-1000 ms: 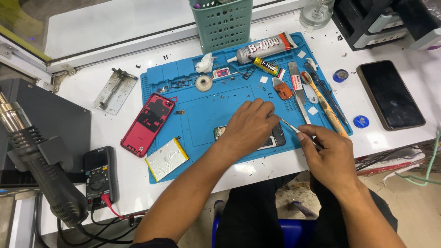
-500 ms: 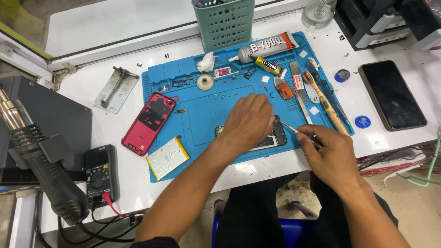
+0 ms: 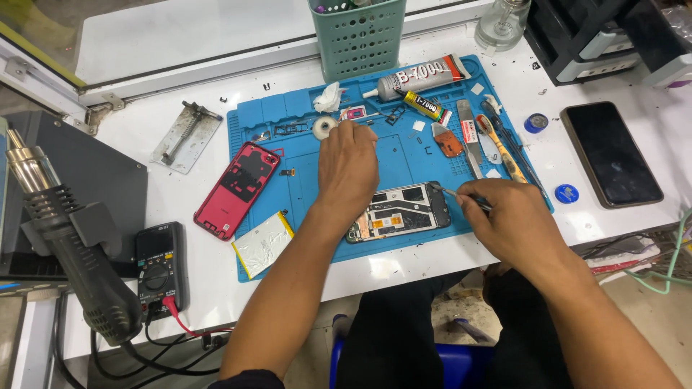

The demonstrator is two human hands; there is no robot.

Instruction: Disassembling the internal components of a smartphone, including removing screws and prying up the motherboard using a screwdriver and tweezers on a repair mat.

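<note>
the white worktop (image 3: 180, 57) carries a blue mat (image 3: 310, 194) where nearly everything lies. off the mat to the left sit a hot-air gun (image 3: 72, 245) and a black meter (image 3: 160, 266); to the right lies a dark phone (image 3: 610, 153), face up. a green basket (image 3: 358, 36) stands at the mat's far edge, with a grey glue tube (image 3: 422, 75) lying beside it.

on the mat, a red back cover (image 3: 236, 189) lies left, and a silver battery (image 3: 262, 243) lies just below it, partly over the mat's near edge. the opened phone (image 3: 400, 210) lies near the middle of the mat's front, its boards exposed, between the two hands.

the left hand (image 3: 348, 162) reaches to the far side of the mat, fingers curled together by a small roll of tape (image 3: 324, 127); i cannot tell whether it grips anything. the right hand (image 3: 504, 216) is clamped on thin tweezers (image 3: 450, 193), whose tip rests at the phone's right end.

to do this well, i judge the tip should stay low and shallow against the frame, the wrist braced on the mat, with light pressure so it cannot slip across the boards. with the left hand away, the phone is unheld, so any push should be gentle or wait for support. small screws and parts lie loose near the tape and are easily swept off.
</note>
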